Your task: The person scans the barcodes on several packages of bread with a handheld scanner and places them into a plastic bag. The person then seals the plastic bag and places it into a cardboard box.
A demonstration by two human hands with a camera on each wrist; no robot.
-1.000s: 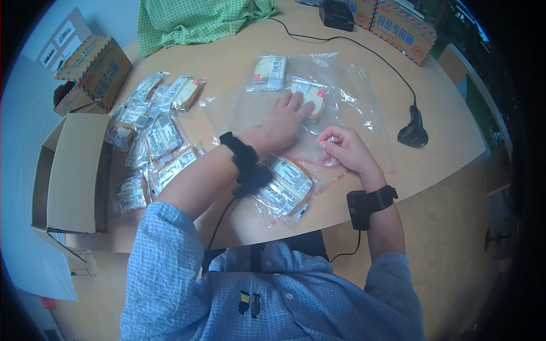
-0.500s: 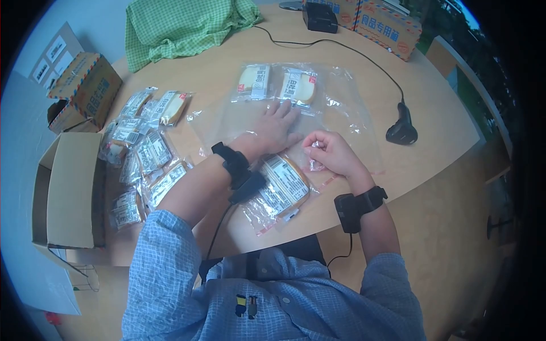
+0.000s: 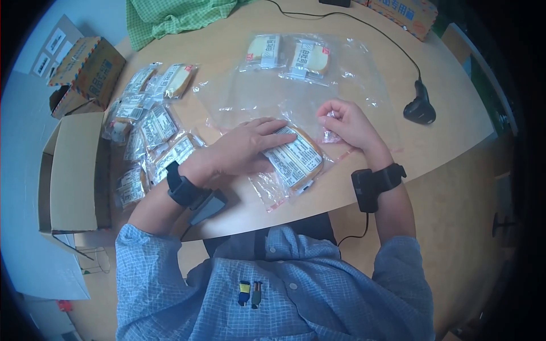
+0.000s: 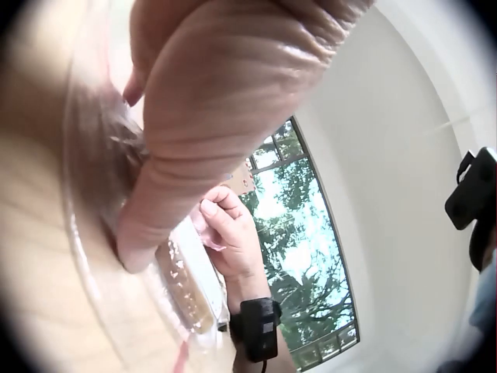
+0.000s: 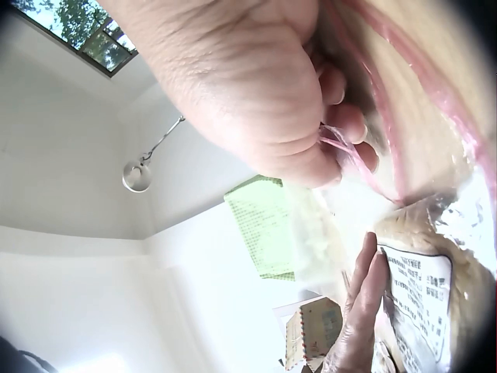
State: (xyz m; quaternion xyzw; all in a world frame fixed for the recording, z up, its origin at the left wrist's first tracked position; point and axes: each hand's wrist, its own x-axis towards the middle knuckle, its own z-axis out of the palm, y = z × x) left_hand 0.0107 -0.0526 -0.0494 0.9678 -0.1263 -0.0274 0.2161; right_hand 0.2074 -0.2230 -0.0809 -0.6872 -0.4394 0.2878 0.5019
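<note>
Your left hand (image 3: 242, 145) lies over the upper left part of a clear plastic packet of sliced bread with a printed white label (image 3: 297, 158), its fingers extended and slightly apart, the fingertips touching the wrapper. The thumb is low beside the packet's left edge; whether it touches the wrapper, you cannot quite tell from these views. That packet lies flat, label up, on the pale wood surface (image 3: 458, 128), near the edge closest to you.

Your right hand (image 3: 351, 124) has its fingers curled and pinches a gathered bit of the pink-edged mouth of the large clear plastic bag (image 3: 250, 94), just to the right of the labelled packet. The bag is spread flat beyond both your hands. At its far part are two bread packets with white front panels and red marks (image 3: 264, 50) (image 3: 310, 58), side by side.

To your left is a loose pile of labelled bread packets (image 3: 158, 126), some overlapping. Beside it stand an open plain brown cardboard box (image 3: 79, 170) and, farther back, a cardboard box with striped edges and blue print (image 3: 94, 74). A green checked cloth (image 3: 170, 20) lies at the far left, and a black handheld scanner (image 3: 420, 108) rests on the right with its cable running away from you.
</note>
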